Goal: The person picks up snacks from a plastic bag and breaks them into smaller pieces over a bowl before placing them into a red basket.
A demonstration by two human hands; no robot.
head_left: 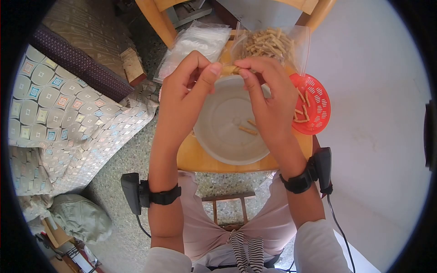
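Both hands are raised over the far rim of a large pale bowl. A short tan stick spans the gap between their fingertips. My left hand pinches toward its left end, with the thumb and index finger together. My right hand has its thumb and index finger closed on the right end. A few similar stick pieces lie in the bowl. Beyond my right hand is a clear bag of many tan sticks. Several sticks rest in a red slotted basket to the right.
A stack of clear plastic bags lies at the back left of the wooden chair seat. Patterned cloth covers furniture on the left, with a grey-green bag below. A white wall stands close on the right.
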